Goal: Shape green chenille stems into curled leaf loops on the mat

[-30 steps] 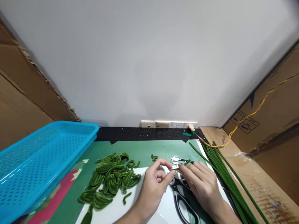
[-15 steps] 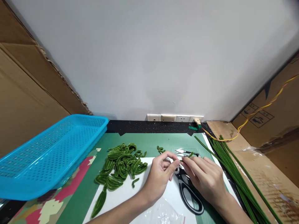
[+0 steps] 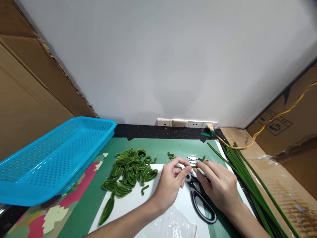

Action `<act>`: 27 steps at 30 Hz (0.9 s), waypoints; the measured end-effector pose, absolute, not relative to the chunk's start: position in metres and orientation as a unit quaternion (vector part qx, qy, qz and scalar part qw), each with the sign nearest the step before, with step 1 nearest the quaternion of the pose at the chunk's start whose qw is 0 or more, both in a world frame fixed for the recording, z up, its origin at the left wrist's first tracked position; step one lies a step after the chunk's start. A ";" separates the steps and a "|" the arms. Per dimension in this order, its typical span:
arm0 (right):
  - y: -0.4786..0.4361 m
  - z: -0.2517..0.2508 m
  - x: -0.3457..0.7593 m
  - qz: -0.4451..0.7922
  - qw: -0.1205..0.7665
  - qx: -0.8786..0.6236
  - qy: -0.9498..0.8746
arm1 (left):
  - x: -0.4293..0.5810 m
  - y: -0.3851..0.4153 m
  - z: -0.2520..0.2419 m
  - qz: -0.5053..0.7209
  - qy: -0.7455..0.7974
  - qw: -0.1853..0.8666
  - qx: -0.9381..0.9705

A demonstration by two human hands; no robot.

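Between my two hands runs a short piece of green pipe cleaner, its far end bent up past the fingers. My left hand pinches one end between thumb and forefinger. Fingers and thumb of my right hand are closed on the other end. Beneath the hands lie black-and-grey scissors, their blades partly hidden. A small pair of thread snips sits just behind the fingers, partly covered. Left of my hands is a heap of leaf shapes made from green pipe cleaner, with one leaf apart at its front.
A blue perforated basket stands at left. Long green pipe cleaners lie at right beside cardboard. A clear plastic bag rests on white paper in front. Sockets and a yellow cable are at the wall.
The view has shifted slightly. My right fingers have lifted and opened a little, so more of the pipe cleaner shows between the hands. The left hand keeps its pinch.
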State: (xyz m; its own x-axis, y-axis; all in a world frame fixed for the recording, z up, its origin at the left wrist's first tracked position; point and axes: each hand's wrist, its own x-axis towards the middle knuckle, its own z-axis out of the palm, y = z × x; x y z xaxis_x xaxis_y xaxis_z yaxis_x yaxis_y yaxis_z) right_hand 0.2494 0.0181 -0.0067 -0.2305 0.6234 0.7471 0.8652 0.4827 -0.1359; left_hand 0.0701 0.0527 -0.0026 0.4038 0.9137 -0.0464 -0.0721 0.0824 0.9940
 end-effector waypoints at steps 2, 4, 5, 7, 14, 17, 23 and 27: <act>0.018 -0.008 0.249 -0.136 0.388 -0.478 -0.776 | 0.070 0.053 -0.003 0.391 0.379 0.631 0.552; 0.017 -0.009 0.248 -0.119 0.385 -0.476 -0.782 | 0.070 0.053 -0.004 0.390 0.378 0.632 0.552; 0.017 -0.009 0.248 -0.112 0.384 -0.475 -0.784 | 0.070 0.054 -0.004 0.389 0.378 0.633 0.552; 0.017 -0.009 0.247 -0.097 0.386 -0.470 -0.788 | 0.070 0.054 -0.004 0.386 0.379 0.634 0.553; 0.016 -0.007 0.243 -0.033 0.383 -0.440 -0.811 | 0.069 0.052 -0.003 0.365 0.369 0.647 0.558; 0.015 -0.008 0.243 -0.016 0.387 -0.432 -0.814 | 0.070 0.051 -0.002 0.368 0.362 0.653 0.554; 0.014 -0.010 0.242 0.024 0.410 -0.412 -0.813 | 0.070 0.049 0.000 0.374 0.349 0.667 0.542; 0.014 -0.013 0.244 0.054 0.409 -0.408 -0.815 | 0.069 0.050 -0.001 0.384 0.332 0.676 0.534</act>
State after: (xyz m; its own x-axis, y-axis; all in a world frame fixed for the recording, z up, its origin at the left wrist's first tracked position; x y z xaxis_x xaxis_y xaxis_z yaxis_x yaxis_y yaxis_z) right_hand 0.2435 0.0140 -0.0127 -0.3331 0.7087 0.6220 0.6207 0.6613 -0.4212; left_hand 0.0692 0.0503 -0.0014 0.4837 0.8744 -0.0387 -0.1638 0.1339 0.9774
